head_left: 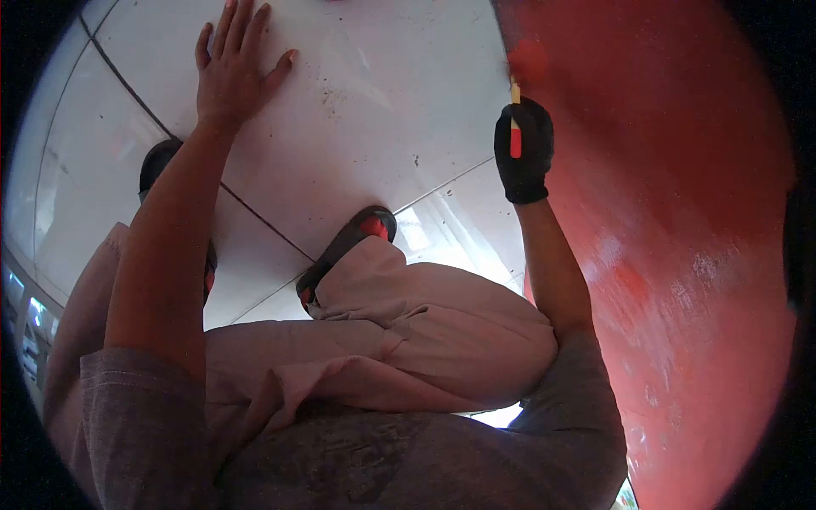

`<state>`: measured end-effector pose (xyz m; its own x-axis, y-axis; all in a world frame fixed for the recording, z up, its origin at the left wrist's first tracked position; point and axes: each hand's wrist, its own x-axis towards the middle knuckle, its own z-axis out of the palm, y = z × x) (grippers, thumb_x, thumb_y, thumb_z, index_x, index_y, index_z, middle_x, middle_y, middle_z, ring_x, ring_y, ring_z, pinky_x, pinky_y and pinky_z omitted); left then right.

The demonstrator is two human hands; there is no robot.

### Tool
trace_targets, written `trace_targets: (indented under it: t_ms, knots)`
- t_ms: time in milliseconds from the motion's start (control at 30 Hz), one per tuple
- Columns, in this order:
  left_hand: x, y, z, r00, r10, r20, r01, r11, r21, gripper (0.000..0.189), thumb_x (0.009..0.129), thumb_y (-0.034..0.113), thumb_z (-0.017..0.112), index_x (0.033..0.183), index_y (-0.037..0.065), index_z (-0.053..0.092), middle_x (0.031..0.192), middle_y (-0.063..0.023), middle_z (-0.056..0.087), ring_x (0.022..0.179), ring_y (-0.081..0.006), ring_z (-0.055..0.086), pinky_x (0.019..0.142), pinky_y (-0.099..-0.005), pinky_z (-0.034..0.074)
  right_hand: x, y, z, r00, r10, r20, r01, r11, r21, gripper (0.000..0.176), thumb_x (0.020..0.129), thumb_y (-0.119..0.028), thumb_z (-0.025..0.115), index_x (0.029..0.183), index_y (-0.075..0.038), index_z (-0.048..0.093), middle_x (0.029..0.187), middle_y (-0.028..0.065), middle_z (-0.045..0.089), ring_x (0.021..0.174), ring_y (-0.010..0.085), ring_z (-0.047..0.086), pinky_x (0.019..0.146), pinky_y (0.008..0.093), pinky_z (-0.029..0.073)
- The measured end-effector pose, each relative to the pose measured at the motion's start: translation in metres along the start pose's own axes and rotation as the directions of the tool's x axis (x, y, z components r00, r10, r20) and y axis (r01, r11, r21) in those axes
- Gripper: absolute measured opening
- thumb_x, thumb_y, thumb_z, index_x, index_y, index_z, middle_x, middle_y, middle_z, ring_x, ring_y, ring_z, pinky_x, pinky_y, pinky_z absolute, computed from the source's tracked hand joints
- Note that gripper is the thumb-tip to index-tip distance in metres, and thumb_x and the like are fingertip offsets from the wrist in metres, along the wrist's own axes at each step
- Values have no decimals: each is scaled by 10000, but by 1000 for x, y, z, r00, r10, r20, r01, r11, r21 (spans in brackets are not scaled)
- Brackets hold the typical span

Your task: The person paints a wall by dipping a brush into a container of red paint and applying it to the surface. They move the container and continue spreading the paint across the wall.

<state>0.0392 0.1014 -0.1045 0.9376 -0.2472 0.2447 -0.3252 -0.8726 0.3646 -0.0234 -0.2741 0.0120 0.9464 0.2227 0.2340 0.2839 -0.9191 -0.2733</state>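
My left hand (231,81) is bare and lies flat on the white tiled floor (365,110), its fingers spread. My right hand (529,153) wears a black glove and is closed around a paintbrush (515,141) with a yellow and red handle. The brush points away from me, its front end at the line where the floor meets the red wall (671,170). Its bristles are dark and hard to make out. A brighter red patch shows on the wall just beside that end.
My bent legs in pale trousers (425,340) fill the space near me, with a dark shoe (353,251) on the tiles. Pale scuffs mark the wall lower right. Small dirt specks (331,100) lie on the floor between my hands. Dark joints cross the tiles.
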Motion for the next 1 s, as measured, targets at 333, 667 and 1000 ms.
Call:
trace_targets:
  t_ms: [333,667,1000]
  knots:
    - [0,2,-1,1000,-10,11,9,1000,19,673,888,470,593,1444,151,386,1557,-39,285,1443,-208,244,1165,-459,137,-19,3,1,999,36,-15,-36,999,13,190,728,-13,723,893,-75,653,972,139,661,896,309,627,767,396,507]
    - [0,1,-1,999,-27,32,26,999,33,665,897,479,579,1445,156,386,1559,-43,282,1447,-205,234,1165,-456,130,-14,-1,-7,998,-32,-55,26,995,-101,181,724,-19,725,878,-79,651,947,156,662,820,322,628,709,406,499]
    - [1,1,-2,1000,7,-5,-8,1000,-9,671,902,492,569,1453,161,377,1568,-37,260,1453,-199,216,1167,-453,126,4,-5,-10,991,-78,-111,73,996,-49,171,719,0,720,865,-64,659,867,150,660,751,298,635,673,390,507]
